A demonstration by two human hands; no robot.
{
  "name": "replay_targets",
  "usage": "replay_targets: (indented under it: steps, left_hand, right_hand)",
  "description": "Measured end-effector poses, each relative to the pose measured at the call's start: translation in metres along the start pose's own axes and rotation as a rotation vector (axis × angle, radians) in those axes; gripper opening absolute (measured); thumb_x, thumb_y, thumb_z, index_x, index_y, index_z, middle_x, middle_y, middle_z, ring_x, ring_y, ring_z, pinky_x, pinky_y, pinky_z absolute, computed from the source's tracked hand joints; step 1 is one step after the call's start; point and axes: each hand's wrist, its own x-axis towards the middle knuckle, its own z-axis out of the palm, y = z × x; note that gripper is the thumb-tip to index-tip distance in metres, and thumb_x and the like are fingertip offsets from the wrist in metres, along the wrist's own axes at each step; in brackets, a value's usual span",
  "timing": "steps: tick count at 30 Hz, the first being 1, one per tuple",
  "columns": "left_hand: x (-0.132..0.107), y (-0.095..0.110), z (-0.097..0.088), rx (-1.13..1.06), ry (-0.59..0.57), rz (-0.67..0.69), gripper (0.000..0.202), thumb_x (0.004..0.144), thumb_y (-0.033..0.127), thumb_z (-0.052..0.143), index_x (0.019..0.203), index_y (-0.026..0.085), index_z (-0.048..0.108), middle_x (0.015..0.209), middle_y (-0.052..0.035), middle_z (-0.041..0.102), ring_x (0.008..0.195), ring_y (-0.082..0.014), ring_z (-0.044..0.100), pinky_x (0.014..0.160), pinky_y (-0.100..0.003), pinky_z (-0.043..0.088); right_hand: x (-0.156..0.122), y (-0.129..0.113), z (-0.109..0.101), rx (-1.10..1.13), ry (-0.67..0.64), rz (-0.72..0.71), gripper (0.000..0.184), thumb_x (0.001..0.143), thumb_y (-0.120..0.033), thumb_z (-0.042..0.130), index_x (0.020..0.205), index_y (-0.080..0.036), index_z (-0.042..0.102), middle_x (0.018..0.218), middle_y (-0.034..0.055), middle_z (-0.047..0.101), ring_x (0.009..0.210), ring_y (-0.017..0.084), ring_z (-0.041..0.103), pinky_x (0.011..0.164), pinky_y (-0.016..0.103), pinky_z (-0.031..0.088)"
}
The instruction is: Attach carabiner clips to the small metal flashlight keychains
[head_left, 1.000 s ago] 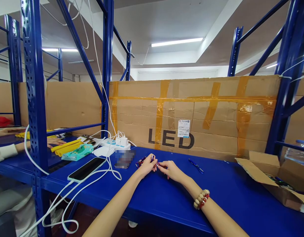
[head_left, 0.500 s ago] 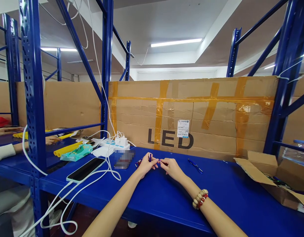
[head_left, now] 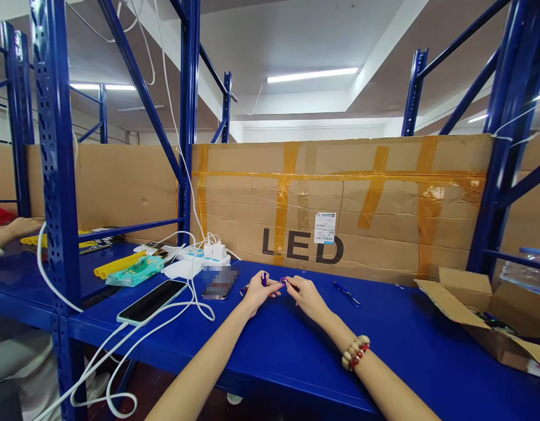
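My left hand point(head_left: 257, 292) is closed around a small dark blue cylinder point(head_left: 264, 279), whose end sticks up between the fingers. Its kind is hidden by the grip. Facing it, my right hand point(head_left: 303, 295) pinches a thin purple cord loop point(head_left: 283, 280) close to the left fingertips. Whether the cord joins the cylinder, I cannot make out. Something small and dark pokes out behind the left hand. To the right, a slim blue piece with a loop point(head_left: 346, 294) lies apart on the blue table point(head_left: 384, 351).
At left are a phone point(head_left: 152, 301) with white cables, a power strip point(head_left: 215, 251), a teal packet point(head_left: 137, 272) and yellow tubes point(head_left: 119, 263). An open carton point(head_left: 493, 324) stands at right. Cardboard point(head_left: 384, 204) walls the back. Another person's hand point(head_left: 21, 231) shows far left.
The purple cord between my fingertips now shows as a rounder loop, and my right hand has shifted slightly. At far left, the other person's hands have changed position.
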Motion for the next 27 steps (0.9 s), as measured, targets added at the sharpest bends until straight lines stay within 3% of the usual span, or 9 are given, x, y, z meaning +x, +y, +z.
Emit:
replay_targets:
  steps: [7, 12, 15, 18, 21, 24, 27]
  left_hand:
    - [0.0, -0.005, -0.001, 0.057, -0.079, 0.04, 0.05, 0.049, 0.016, 0.076, 0.069, 0.016, 0.03, 0.058, 0.0018, 0.06, 0.049, -0.0067, 0.052, 0.05, -0.018, 0.039]
    - [-0.001, -0.006, 0.0, 0.121, -0.14, 0.003, 0.05, 0.046, 0.014, 0.075, 0.07, 0.016, 0.031, 0.062, -0.0007, 0.062, 0.05, -0.0083, 0.053, 0.047, -0.017, 0.037]
    - [-0.001, -0.006, -0.001, 0.107, -0.126, 0.019, 0.049, 0.05, 0.016, 0.074, 0.07, 0.017, 0.029, 0.073, -0.0037, 0.065, 0.051, -0.0067, 0.053, 0.047, -0.017, 0.037]
    - [0.001, -0.005, -0.002, 0.085, -0.111, 0.028, 0.05, 0.054, 0.02, 0.073, 0.071, 0.017, 0.026, 0.084, -0.0069, 0.065, 0.049, -0.0053, 0.052, 0.042, -0.015, 0.034]
    - [0.001, -0.004, -0.002, 0.055, -0.108, 0.015, 0.053, 0.052, 0.023, 0.075, 0.073, 0.018, 0.026, 0.088, -0.0082, 0.064, 0.046, -0.0044, 0.05, 0.038, -0.014, 0.029]
    - [-0.001, 0.0, -0.001, 0.027, -0.116, -0.008, 0.056, 0.052, 0.03, 0.076, 0.073, 0.018, 0.025, 0.083, -0.0054, 0.063, 0.04, -0.0022, 0.045, 0.035, -0.014, 0.024]
    - [-0.004, 0.007, 0.0, -0.01, -0.146, -0.051, 0.058, 0.052, 0.035, 0.075, 0.073, 0.019, 0.024, 0.071, 0.0017, 0.059, 0.036, 0.0001, 0.038, 0.034, -0.014, 0.016]
  right_hand:
    - [-0.001, 0.004, 0.003, 0.125, -0.063, -0.006, 0.037, 0.089, -0.038, 0.032, 0.084, -0.014, 0.059, 0.075, 0.0038, 0.048, 0.052, 0.007, 0.046, 0.044, 0.018, 0.04]
    - [0.001, 0.005, 0.004, 0.139, -0.042, 0.049, 0.038, 0.089, -0.04, 0.031, 0.092, -0.015, 0.059, 0.078, 0.0046, 0.05, 0.051, 0.008, 0.048, 0.044, 0.02, 0.041]
    - [0.001, 0.009, 0.001, -0.032, -0.058, 0.157, 0.036, 0.09, -0.035, 0.03, 0.097, -0.015, 0.059, 0.081, 0.0064, 0.053, 0.058, 0.011, 0.052, 0.052, 0.023, 0.043]
    - [-0.002, 0.017, -0.003, -0.21, -0.113, 0.251, 0.03, 0.088, -0.027, 0.036, 0.097, -0.014, 0.062, 0.087, 0.0095, 0.056, 0.079, 0.018, 0.056, 0.067, 0.028, 0.043]
    - [-0.004, 0.024, -0.004, -0.242, -0.13, 0.282, 0.024, 0.084, -0.023, 0.045, 0.096, -0.016, 0.065, 0.09, 0.0102, 0.056, 0.089, 0.021, 0.054, 0.073, 0.031, 0.042]
    - [-0.001, 0.023, -0.002, -0.075, -0.02, 0.205, 0.028, 0.084, -0.029, 0.046, 0.105, -0.02, 0.062, 0.095, 0.0073, 0.056, 0.088, 0.017, 0.053, 0.074, 0.028, 0.043]
    - [0.005, 0.015, 0.0, 0.256, 0.111, 0.105, 0.031, 0.083, -0.036, 0.045, 0.099, -0.018, 0.065, 0.093, 0.0068, 0.057, 0.074, 0.013, 0.055, 0.062, 0.024, 0.046]
